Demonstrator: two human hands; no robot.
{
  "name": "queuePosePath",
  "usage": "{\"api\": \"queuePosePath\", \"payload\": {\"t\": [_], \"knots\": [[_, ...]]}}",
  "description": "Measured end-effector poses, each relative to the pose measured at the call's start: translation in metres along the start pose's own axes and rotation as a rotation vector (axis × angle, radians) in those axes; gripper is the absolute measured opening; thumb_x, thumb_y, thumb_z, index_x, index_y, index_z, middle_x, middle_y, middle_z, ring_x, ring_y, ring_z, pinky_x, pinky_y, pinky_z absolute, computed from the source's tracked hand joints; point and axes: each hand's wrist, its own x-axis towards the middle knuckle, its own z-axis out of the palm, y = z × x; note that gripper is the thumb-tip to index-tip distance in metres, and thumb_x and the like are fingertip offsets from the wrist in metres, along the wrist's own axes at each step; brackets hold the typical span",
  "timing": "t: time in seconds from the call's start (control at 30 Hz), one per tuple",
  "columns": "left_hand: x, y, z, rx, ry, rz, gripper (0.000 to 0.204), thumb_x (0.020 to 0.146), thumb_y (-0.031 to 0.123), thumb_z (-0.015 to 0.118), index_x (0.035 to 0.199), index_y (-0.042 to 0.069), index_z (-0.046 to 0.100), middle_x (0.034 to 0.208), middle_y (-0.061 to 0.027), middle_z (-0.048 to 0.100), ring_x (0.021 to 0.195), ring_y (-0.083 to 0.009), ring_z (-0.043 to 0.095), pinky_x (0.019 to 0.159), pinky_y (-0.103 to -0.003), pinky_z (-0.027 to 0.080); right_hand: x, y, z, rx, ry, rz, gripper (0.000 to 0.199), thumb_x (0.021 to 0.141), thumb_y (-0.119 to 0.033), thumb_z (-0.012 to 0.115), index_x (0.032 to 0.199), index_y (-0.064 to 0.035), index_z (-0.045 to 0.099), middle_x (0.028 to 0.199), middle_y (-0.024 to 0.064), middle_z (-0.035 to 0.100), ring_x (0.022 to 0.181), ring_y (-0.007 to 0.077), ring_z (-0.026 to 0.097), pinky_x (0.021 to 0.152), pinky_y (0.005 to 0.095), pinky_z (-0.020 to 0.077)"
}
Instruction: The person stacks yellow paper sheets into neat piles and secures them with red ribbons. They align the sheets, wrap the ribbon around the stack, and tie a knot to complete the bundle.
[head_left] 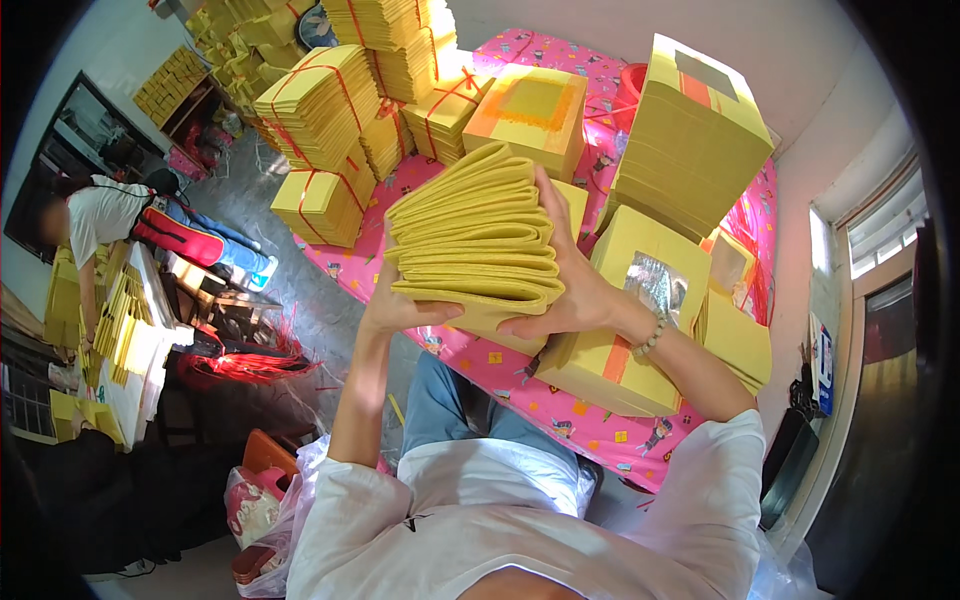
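Bundle of folded yellow paper sheets (480, 240), held up between both hands over the pink patterned cloth (520, 385). Left hand (400, 305) at 7 o'clock of the bundle, palm under its lower edge, thumb pressed along the bottom fold. Right hand (570, 285) at 4 o'clock, fingers spread wide up the bundle's right side, beaded bracelet (650, 335) on the wrist. Long axis of the folds run roughly 9 to 3 o'clock, folded edges curved and layered, soft and matte. Both hands equally close, touching it. Beyond, at 12 o'clock, stiff yellow stacks tied with red string (320, 105). At 3 o'clock, blocks with foil squares (655, 280). At 9 o'clock, another person (100, 215) well apart.
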Motion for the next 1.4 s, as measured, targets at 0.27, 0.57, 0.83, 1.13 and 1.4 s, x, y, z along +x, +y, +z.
{"api": "queuePosePath", "payload": {"t": [0.27, 0.57, 0.83, 1.13, 1.4], "knots": [[0.007, 0.015, -0.006, 0.087, -0.147, 0.067, 0.080, 0.056, 0.016, 0.089, 0.124, 0.000, 0.051, 0.118, -0.0092, 0.059, 0.108, -0.0203, 0.055, 0.095, -0.034, 0.042, -0.010, 0.010, 0.000, -0.037, -0.147, 0.175, 0.144, 0.053, -0.037, 0.089, 0.143, 0.0004, -0.017, 0.149, 0.0259, 0.002, 0.139, 0.0405, 0.006, 0.114, 0.0452, 0.0131], [0.008, 0.013, 0.001, 0.113, -0.078, 0.196, 0.060, 0.058, 0.017, 0.086, 0.111, 0.002, 0.063, 0.109, -0.0090, 0.065, 0.102, -0.0209, 0.060, 0.092, -0.035, 0.045, -0.008, -0.021, -0.028, -0.152, -0.097, 0.074, 0.137, 0.053, -0.051, 0.086, 0.146, -0.0012, -0.002, 0.150, 0.0201, 0.005, 0.139, 0.0378, 0.009, 0.113, 0.0476, 0.0130], [0.007, 0.016, 0.006, -0.002, -0.033, 0.152, 0.058, 0.058, 0.019, 0.085, 0.109, 0.003, 0.064, 0.107, -0.0090, 0.066, 0.101, -0.0218, 0.061, 0.092, -0.036, 0.045, -0.014, -0.022, -0.041, -0.118, -0.076, 0.108, 0.105, 0.065, -0.047, 0.080, 0.146, -0.0127, 0.023, 0.146, 0.0215, 0.013, 0.138, 0.0399, 0.014, 0.110, 0.0527, 0.0223], [0.005, 0.012, 0.004, 0.041, -0.048, 0.171, 0.057, 0.060, 0.020, 0.084, 0.110, 0.002, 0.063, 0.106, -0.0090, 0.066, 0.100, -0.0223, 0.061, 0.091, -0.036, 0.045, -0.017, -0.023, -0.042, -0.088, -0.028, 0.031, 0.091, 0.068, -0.041, 0.078, 0.142, -0.0136, 0.033, 0.144, 0.0202, 0.019, 0.136, 0.0382, 0.020, 0.109, 0.0500, 0.0229], [0.003, 0.012, 0.003, 0.070, -0.057, 0.179, 0.058, 0.063, 0.022, 0.084, 0.113, 0.002, 0.061, 0.111, -0.0096, 0.065, 0.104, -0.0235, 0.059, 0.092, -0.037, 0.044, -0.018, -0.030, -0.041, -0.067, -0.009, 0.034, 0.089, 0.068, -0.040, 0.078, 0.142, -0.0145, 0.034, 0.143, 0.0206, 0.021, 0.134, 0.0385, 0.023, 0.108, 0.0496, 0.0248]]}}
